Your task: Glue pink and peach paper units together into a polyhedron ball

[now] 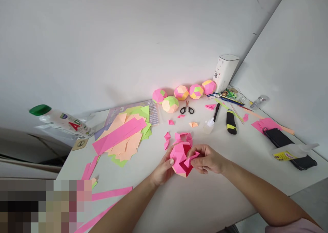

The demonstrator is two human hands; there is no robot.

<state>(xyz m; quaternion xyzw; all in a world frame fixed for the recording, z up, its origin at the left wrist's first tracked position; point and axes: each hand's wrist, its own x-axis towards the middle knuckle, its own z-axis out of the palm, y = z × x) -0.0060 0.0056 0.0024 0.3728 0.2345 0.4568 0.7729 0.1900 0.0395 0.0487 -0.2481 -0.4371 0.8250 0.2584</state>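
Note:
My left hand [164, 167] is closed around the left side of a pink folded-paper ball [178, 158], which has an open gap on its right side and a peach patch underneath. Between the thumb and fingers of my right hand [206, 158] is a small pink folded paper piece [189, 160], held at the gap's edge. Whether the piece is tucked into the ball I cannot tell. Just behind the ball lie more pink folded pieces [167, 136], some joined together. A peach folded piece [193, 124] rests farther back.
Finished paper balls [170, 104] line the wall, near scissors [187, 109]. Stacked coloured paper [128, 137] and a green-capped bottle [69, 122] are on the left. To the right are a small glue bottle [208, 126], a yellow-black cutter [231, 122], a phone [278, 139] and a larger glue bottle [289, 152].

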